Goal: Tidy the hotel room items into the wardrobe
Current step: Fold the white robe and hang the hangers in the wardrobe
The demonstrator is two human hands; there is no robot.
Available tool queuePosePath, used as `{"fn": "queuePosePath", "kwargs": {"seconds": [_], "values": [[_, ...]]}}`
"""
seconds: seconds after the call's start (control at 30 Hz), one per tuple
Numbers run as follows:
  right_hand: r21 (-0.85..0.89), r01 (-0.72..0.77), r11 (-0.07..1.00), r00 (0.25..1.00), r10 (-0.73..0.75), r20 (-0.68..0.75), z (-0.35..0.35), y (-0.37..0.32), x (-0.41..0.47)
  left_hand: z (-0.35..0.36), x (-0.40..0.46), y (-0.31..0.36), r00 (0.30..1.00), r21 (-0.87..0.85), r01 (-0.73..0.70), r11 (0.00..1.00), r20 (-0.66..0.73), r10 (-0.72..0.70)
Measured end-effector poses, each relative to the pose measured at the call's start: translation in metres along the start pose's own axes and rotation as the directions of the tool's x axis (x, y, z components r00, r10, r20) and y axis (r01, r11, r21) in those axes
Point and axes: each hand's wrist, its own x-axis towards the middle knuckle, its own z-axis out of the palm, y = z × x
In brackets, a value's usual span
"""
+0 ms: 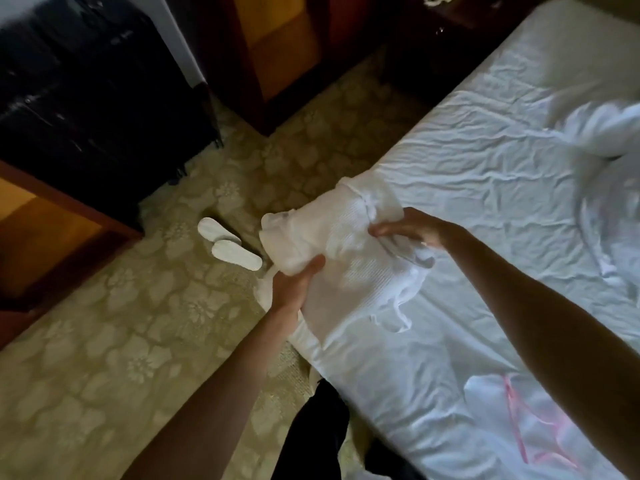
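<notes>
**Both hands on a white bundle at the bed's corner**

From the head camera, looking down: a person stands at the corner of a bed covered with a creased white sheet. Between the two hands is a bunched white waffle-weave cloth, perhaps a robe or towel; I cannot tell which. It is held up just above the near corner of the mattress, with loose folds and a thin strap trailing down onto the sheet.

The left hand grips the bundle from below, thumb curled up against its underside and fingers wrapped behind it out of sight. The right hand reaches in from the bed side and pinches a fold on the bundle's top edge, fingers curled over the fabric.

On the patterned carpet, just left of the bundle, lies a pair of white slippers, side by side with their soles up. Beyond them, against the wall, stands a black suitcase. Dark wooden furniture with an amber panel stands at the far end of the floor, and more of the same wood shows at the left edge.

On the bed's far right lies a heap of rumpled white bedding. Near the lower right, a white item with pink cords rests on the sheet.
</notes>
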Motion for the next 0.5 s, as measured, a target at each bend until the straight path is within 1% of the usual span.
{"fn": "queuePosePath", "kwargs": {"seconds": [0.13, 0.17, 0.23, 0.3, 0.37, 0.43, 0.5], "values": [[-0.051, -0.003, 0.999, 1.0, 0.004, 0.009, 0.016, -0.001, 0.063, 0.003, 0.054, -0.025, 0.994, 0.0, 0.069, 0.998, -0.089, -0.068], [-0.056, -0.005, 0.998, 1.0, 0.005, 0.01, 0.017, 0.007, 0.082, 0.007, 0.072, -0.035, 0.99, 0.031, 0.099, 0.995, -0.099, -0.096], [-0.068, -0.038, 0.997, 0.999, 0.038, 0.013, 0.024, 0.032, 0.123, 0.016, 0.108, -0.063, 0.971, 0.106, 0.205, 0.973, -0.148, -0.188], [-0.109, -0.076, 0.991, 0.997, 0.072, -0.039, 0.031, 0.068, 0.16, 0.027, 0.14, -0.09, 0.943, 0.187, 0.292, 0.938, -0.218, -0.25], [-0.163, -0.107, 0.981, 0.989, 0.089, -0.116, 0.039, 0.102, 0.188, 0.037, 0.166, -0.112, 0.948, 0.28, 0.28, 0.918, -0.234, -0.218], [-0.2, -0.119, 0.972, 0.982, 0.085, -0.17, 0.04, 0.124, 0.208, 0.047, 0.188, -0.125, 0.952, 0.3, 0.264, 0.917, -0.233, -0.198], [-0.232, -0.104, 0.967, 0.981, 0.061, -0.186, 0.038, 0.13, 0.22, 0.048, 0.201, -0.127, 0.948, 0.306, 0.271, 0.913, -0.248, -0.198]]}}
